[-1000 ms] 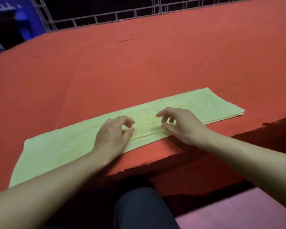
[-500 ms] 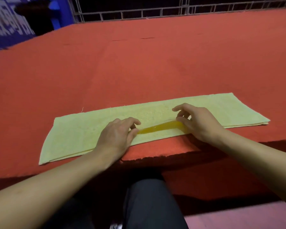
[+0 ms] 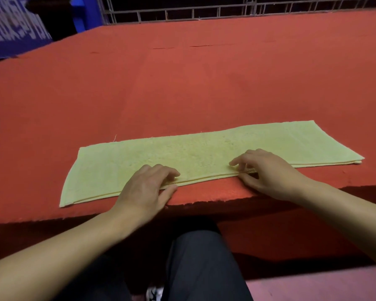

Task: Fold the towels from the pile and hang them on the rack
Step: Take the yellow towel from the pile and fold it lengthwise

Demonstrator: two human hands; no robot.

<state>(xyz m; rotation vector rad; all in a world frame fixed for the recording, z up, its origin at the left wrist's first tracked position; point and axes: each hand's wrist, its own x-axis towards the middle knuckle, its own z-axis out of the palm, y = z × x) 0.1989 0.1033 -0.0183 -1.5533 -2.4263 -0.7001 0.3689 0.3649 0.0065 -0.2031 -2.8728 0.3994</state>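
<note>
A pale yellow-green towel [image 3: 204, 153], folded lengthwise into a long strip, lies flat on the red table [image 3: 182, 88] near its front edge. My left hand [image 3: 146, 190] is at the middle of the towel's near long edge, with curled fingers on top and the thumb against the edge, pinching the layers. My right hand [image 3: 267, 172] pinches the same edge further right, fingertips on top and thumb below. No towel pile is in view.
A metal wire frame [image 3: 204, 15] runs along the table's far side. A blue banner [image 3: 13, 29] stands at the back left. The table's front edge [image 3: 226, 200] is just under my hands, with my dark trouser leg [image 3: 200, 266] below.
The near edge of the towel, lifted slightly between my hands half a second ago, lies flat again. Both hands stay on that edge, a little further apart.
</note>
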